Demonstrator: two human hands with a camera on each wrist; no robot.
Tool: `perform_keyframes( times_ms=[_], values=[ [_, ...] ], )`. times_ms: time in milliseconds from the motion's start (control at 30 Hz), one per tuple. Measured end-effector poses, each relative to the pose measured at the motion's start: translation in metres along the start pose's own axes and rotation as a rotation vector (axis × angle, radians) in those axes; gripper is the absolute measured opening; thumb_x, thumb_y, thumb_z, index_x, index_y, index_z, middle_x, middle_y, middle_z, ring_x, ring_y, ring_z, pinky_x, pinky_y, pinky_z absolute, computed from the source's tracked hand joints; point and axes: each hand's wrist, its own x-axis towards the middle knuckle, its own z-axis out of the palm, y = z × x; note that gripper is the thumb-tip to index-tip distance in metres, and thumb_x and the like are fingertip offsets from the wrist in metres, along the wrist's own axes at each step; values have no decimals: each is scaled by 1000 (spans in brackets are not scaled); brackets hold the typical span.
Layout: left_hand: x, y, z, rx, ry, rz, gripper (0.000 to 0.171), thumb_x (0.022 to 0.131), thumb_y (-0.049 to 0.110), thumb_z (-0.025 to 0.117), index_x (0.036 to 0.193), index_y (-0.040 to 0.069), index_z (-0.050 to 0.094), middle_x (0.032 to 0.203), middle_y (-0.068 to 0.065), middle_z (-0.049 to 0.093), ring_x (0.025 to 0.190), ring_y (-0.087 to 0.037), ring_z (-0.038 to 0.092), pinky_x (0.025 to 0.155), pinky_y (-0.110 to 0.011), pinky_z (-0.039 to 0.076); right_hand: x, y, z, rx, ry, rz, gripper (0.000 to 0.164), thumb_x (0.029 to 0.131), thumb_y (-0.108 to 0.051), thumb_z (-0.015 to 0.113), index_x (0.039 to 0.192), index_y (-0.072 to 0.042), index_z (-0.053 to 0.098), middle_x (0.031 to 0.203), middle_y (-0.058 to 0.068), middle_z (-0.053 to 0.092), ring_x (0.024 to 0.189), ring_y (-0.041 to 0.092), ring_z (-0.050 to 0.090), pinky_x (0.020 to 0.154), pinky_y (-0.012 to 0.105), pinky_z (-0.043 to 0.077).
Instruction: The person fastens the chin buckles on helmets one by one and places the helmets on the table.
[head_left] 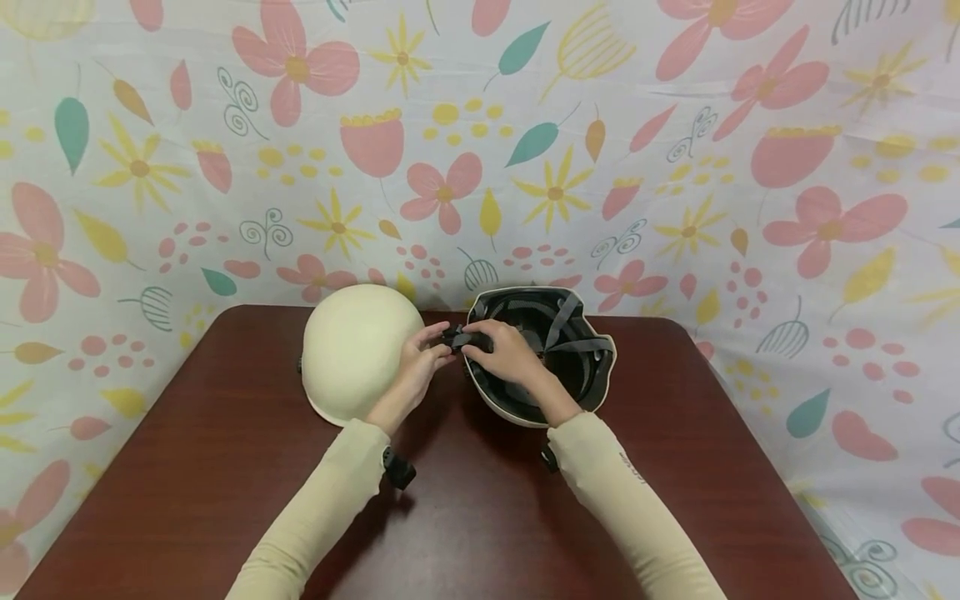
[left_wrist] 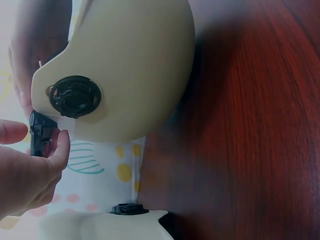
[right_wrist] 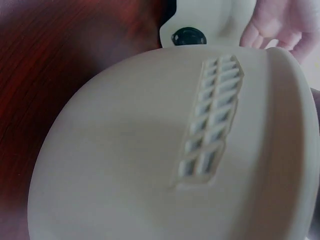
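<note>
Between two cream helmets, both hands meet at a small black plastic buckle [head_left: 459,338]. My left hand [head_left: 420,362] pinches its left end between thumb and fingers; the left wrist view shows the buckle [left_wrist: 40,135] upright in that grip. From the right, my right hand [head_left: 504,350] grips the other end over the rim of the upturned helmet [head_left: 517,415]. That helmet's black lining and grey straps [head_left: 573,343] show. At left, the second helmet [head_left: 356,350] rests dome up, close beside my left hand.
Both helmets stand on a dark red-brown table [head_left: 480,517] near its back edge. A round black knob [left_wrist: 75,95] sits on the upturned helmet's side, and vent slots [right_wrist: 210,120] mark its shell. Behind hangs a flower-patterned cloth [head_left: 450,125].
</note>
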Motion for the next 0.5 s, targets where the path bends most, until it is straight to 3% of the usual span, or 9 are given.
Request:
perform_keyframes(
  times_ms=[200,500],
  values=[
    [-2,1,2,-16,-13,8,53,86,-15,45,139,-6,48,135,-19,38,88,-8,58,77,-18,53,-2,-3,4,-33,44,11,42,92,-29,68,127,-6,63,132,15,62,125,32,56,104,48,45],
    [-5,6,4,-57,-45,23,54,87,-13,39,141,-9,44,139,-25,35,89,-12,56,73,-16,51,-4,-7,7,-28,101,75,44,88,-31,73,125,-9,64,132,13,62,124,34,54,102,50,45]
  ],
)
